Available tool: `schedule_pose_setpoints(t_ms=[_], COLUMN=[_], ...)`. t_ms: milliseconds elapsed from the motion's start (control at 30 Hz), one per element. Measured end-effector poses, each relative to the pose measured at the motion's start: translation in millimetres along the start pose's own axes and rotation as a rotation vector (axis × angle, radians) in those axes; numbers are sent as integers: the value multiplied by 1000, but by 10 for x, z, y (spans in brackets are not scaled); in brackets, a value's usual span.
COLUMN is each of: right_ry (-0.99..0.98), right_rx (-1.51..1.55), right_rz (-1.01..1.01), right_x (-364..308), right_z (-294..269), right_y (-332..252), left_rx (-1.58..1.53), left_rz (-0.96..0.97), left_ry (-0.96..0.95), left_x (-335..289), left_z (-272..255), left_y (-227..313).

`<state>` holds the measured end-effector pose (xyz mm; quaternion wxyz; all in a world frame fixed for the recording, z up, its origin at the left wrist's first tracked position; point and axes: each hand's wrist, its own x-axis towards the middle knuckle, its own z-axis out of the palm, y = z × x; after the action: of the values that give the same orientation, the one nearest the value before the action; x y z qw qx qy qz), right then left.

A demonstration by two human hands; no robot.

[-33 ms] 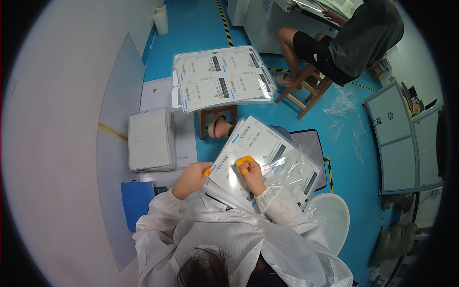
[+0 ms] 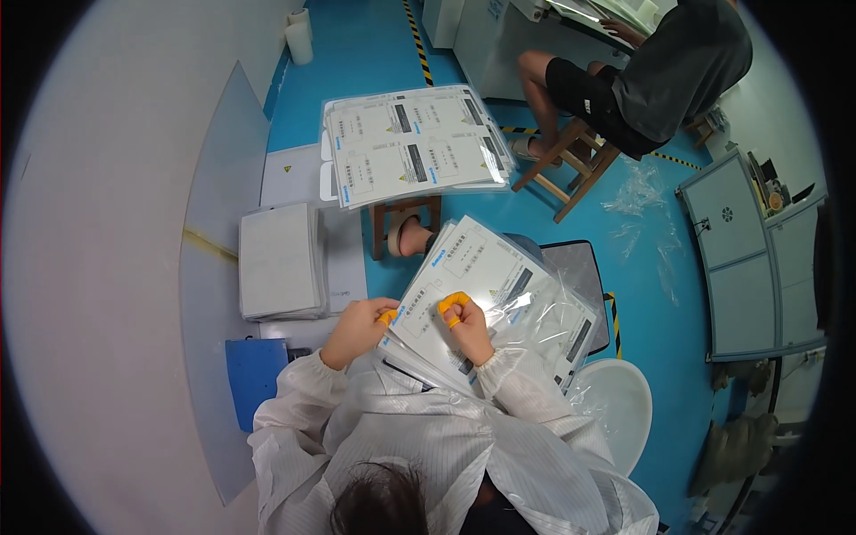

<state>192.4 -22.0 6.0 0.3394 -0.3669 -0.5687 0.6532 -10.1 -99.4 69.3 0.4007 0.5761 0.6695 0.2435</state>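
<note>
A stack of white printed plastic sheets point(image 2: 481, 267) lies tilted across my lap, with blue lettering and dark label blocks on its face. At its left edge my left hand point(image 2: 355, 332) is closed on the printed sheet, an orange finger cot on the thumb side. My right hand point(image 2: 468, 330) is above the middle of the top sheet, its fingers curled together in orange finger cots. Whatever they pinch, if anything, is hidden. Crumpled clear film point(image 2: 548, 316) covers the right part of the stack, beside my right wrist.
More printed sheets point(image 2: 410, 147) lie on a wooden stool point(image 2: 379, 218) ahead. A pile of blank white sheets point(image 2: 278, 263) stands left, near a blue box point(image 2: 254, 370). A white tub point(image 2: 629, 401) is at my right. Someone sits on a stool point(image 2: 571, 169) far right; loose film point(image 2: 642, 214) litters the floor.
Both hands have shifted very slightly: my left hand a little up along the sheet edge, my right hand a touch to the left. The stack stays in place.
</note>
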Motion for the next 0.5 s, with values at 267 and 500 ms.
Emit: schedule_pose_setpoints(t_ms=[267,500], right_ry=[-201,-13], right_rx=[-636,-616], right_rz=[-207,-46], right_x=[-175,42], right_z=[492,233], right_y=[-304,-299], left_rx=[-513,-466], left_rz=[-30,-25], left_ry=[62,89], left_x=[31,48], left_z=[17,9], left_y=[-46,-47])
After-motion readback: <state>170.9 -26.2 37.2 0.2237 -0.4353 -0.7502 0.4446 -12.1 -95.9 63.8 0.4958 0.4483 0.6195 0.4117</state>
